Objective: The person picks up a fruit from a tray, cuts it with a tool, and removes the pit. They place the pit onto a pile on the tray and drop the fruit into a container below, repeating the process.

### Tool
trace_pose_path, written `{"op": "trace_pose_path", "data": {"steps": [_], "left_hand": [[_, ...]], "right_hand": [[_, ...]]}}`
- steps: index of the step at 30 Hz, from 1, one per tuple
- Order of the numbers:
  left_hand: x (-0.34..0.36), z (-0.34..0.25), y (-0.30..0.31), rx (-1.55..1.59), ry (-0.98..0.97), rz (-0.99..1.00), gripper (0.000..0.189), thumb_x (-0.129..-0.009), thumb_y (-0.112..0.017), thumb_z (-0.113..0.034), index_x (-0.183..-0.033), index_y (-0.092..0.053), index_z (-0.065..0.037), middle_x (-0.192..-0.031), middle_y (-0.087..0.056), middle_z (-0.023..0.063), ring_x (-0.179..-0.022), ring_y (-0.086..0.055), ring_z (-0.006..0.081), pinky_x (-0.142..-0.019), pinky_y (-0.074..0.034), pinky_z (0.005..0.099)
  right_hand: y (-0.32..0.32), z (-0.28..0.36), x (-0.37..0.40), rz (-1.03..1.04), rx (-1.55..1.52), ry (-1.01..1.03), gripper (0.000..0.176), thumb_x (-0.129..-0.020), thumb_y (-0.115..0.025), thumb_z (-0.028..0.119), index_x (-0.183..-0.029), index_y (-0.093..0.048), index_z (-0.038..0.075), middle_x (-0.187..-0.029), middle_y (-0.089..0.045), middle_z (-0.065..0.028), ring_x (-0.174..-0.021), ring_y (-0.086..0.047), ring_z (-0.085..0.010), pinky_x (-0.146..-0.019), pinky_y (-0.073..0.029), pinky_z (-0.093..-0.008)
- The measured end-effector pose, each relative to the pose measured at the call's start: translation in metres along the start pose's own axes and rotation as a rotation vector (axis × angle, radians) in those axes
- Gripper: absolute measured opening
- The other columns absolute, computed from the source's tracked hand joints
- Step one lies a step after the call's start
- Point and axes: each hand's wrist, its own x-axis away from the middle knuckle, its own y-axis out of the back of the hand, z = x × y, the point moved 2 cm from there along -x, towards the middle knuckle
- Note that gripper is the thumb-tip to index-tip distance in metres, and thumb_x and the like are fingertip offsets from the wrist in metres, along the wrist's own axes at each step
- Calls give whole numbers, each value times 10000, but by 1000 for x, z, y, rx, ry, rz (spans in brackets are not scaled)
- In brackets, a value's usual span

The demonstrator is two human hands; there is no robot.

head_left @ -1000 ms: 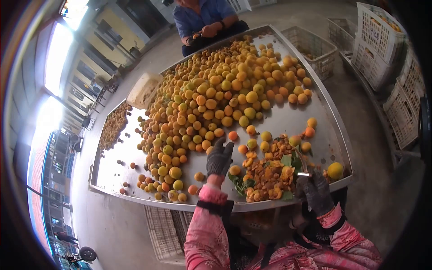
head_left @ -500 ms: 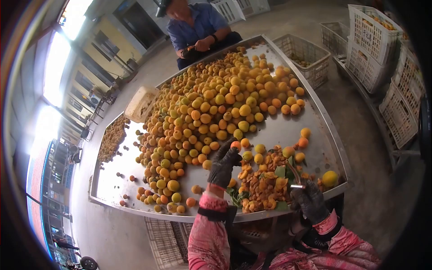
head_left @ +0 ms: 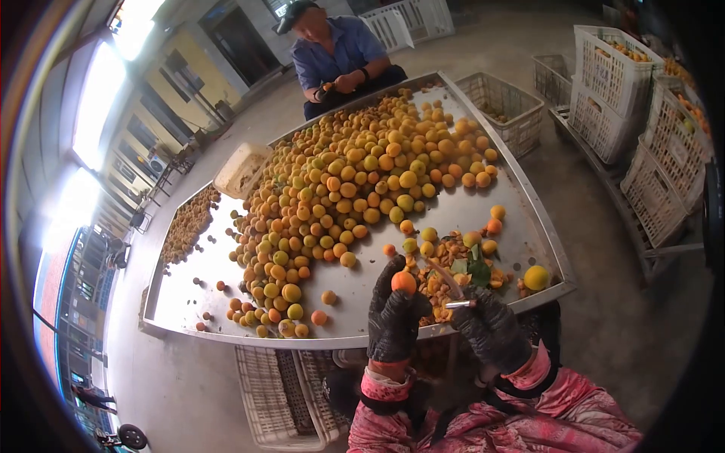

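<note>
My left hand (head_left: 394,325), in a dark glove, is closed around an orange apricot (head_left: 404,282), held up over the near edge of the metal table. My right hand (head_left: 492,331), also gloved, grips a small curved knife (head_left: 450,282) with a shiny metal band; its tip points toward the apricot, apart from it. Just beyond both hands lies a heap of split apricot pieces (head_left: 432,288) with green leaves (head_left: 477,270) on it. Whole apricots (head_left: 332,196) form a large pile across the table.
A raised rim edges the metal table (head_left: 521,226). A plastic container (head_left: 242,171) lies by the pile's left side. Across the table sits another person (head_left: 340,57), hands together. Crates (head_left: 612,83) stand stacked on a cart at right; another crate (head_left: 276,408) is below the near edge.
My left hand has come back from the pile toward me and now holds an apricot. My right hand, with the knife, has shifted left toward it. The view has moved slightly.
</note>
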Motion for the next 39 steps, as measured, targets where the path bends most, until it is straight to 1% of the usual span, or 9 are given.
{"op": "trace_pose_path", "data": {"steps": [7,13,15,19,24,34,36,37,39], "left_hand": [[28,-5,-8,-195,-8,-56,570,-736,-726,-302,-1163,-475,-18,-919,-542,41,-749,-553,131,-640,-468,237],[37,0,-10,-85,-84,-94,407,-739,-685,-89,-1102,-506,-48,-946,-574,48,-836,-580,154,-753,-497,293],[39,0,-10,-97,-58,-96,405,-732,-684,-77,-1091,-499,-47,-944,-573,51,-837,-580,156,-753,-499,293],[41,0,-12,-130,-66,-124,389,-729,-683,-70,-1069,-496,-47,-937,-572,55,-831,-581,157,-745,-502,293],[41,2,-13,-112,-73,-120,369,-725,-689,-69,-1040,-498,-46,-909,-575,52,-788,-587,157,-715,-506,285],[44,0,-18,-202,-38,-100,298,-759,-685,-59,-1006,-522,-33,-887,-589,42,-805,-579,136,-715,-492,264],[44,-2,-9,-294,35,-38,340,-783,-672,-78,-1085,-525,-30,-935,-598,36,-832,-567,123,-734,-473,250],[43,-8,-11,-294,36,-39,340,-783,-672,-78,-1085,-525,-30,-935,-598,36,-832,-567,123,-734,-473,250],[42,-19,-20,-302,94,63,377,-801,-658,-95,-1147,-527,-24,-986,-599,36,-850,-557,113,-741,-460,241]], "right_hand": [[-20,10,22,34,63,-69,254,-790,-636,40,-1043,-626,23,-1014,-579,-169,-873,-604,-268,-706,-515,-357],[-25,11,33,131,497,131,309,-759,-645,69,-1068,-640,67,-1084,-569,-175,-973,-570,-307,-782,-497,-409],[-25,14,38,51,923,628,313,-769,-636,75,-1082,-630,63,-1089,-569,-173,-985,-568,-312,-776,-499,-410],[-24,22,30,97,523,262,326,-778,-623,82,-1103,-615,56,-1104,-567,-170,-1008,-560,-317,-783,-498,-414],[-25,18,38,66,893,614,338,-777,-615,82,-1111,-598,35,-1125,-557,-189,-996,-568,-322,-795,-495,-414],[-14,22,36,127,1011,627,346,-770,-600,84,-1112,-596,27,-1102,-558,-231,-987,-568,-351,-790,-486,-426],[-10,1,33,295,392,-48,358,-766,-590,78,-1119,-589,16,-1124,-550,-230,-1001,-564,-352,-805,-485,-431],[-5,2,31,295,392,-49,358,-766,-590,78,-1119,-589,16,-1124,-550,-230,-1001,-564,-352,-805,-485,-431],[4,18,24,275,852,607,375,-764,-577,67,-1135,-576,9,-1113,-557,-219,-1008,-562,-353,-822,-485,-428]]}}
